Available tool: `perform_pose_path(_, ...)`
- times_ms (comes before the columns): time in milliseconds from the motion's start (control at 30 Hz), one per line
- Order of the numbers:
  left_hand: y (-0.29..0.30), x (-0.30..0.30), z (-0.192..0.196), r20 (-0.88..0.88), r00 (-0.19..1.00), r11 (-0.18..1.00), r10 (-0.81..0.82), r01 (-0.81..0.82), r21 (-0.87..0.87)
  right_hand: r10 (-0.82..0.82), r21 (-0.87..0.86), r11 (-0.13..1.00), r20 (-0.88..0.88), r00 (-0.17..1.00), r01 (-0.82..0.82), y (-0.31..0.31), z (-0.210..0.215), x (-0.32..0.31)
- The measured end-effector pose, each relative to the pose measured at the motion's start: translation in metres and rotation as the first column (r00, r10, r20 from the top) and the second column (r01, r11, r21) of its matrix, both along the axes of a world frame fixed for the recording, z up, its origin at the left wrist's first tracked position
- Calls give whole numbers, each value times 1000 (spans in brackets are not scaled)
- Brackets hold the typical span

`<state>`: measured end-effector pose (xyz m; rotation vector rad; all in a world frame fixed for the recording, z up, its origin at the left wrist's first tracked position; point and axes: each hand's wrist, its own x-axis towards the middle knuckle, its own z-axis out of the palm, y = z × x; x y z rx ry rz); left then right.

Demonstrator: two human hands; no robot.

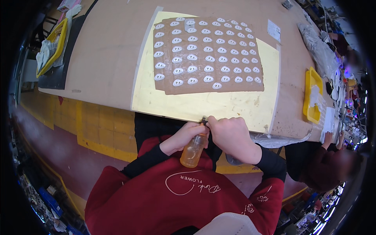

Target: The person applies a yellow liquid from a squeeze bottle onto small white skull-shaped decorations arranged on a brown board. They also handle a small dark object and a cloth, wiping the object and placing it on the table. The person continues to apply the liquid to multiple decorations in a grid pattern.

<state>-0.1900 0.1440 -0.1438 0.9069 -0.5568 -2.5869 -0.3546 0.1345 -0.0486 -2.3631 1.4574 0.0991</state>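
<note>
A small amber squeeze bottle (192, 150) is held upright against my chest, just below the table's near edge. My left hand (181, 137) wraps its upper body. My right hand (231, 135) pinches the dark nozzle (204, 121) at its top. On the table ahead lies a brown sheet (166, 51) covered with rows of several white oval pieces (208, 58). It rests on a pale yellow board (196, 105).
The tan table (109, 51) carries a yellow tray (53, 43) with white items at far left and another yellow tray (312, 98) at right. Crumpled plastic (317, 47) lies at right. A person in dark red (325, 164) sits to my right.
</note>
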Motion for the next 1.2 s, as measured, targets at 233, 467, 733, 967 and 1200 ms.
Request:
perform_pose_path(233,0,2,-1,-3,1000,999,5,-5,33,-195,144,974,143,970,175,3,-15,-13)
perform_pose_path(467,1,1,-2,-1,1000,1000,11,-11,22,-208,104,975,99,973,198,6,-13,-8)
perform_pose_path(733,0,1,-1,24,1000,1000,-11,11,22,-166,121,980,47,985,159,-1,-4,-3)
perform_pose_path(967,-4,16,12,-126,984,989,-130,120,-81,-562,602,777,532,634,184,10,-9,-26)
perform_pose_path(1200,-13,7,46,29,972,890,-233,225,-397,-404,312,914,760,509,260,35,-21,-17)
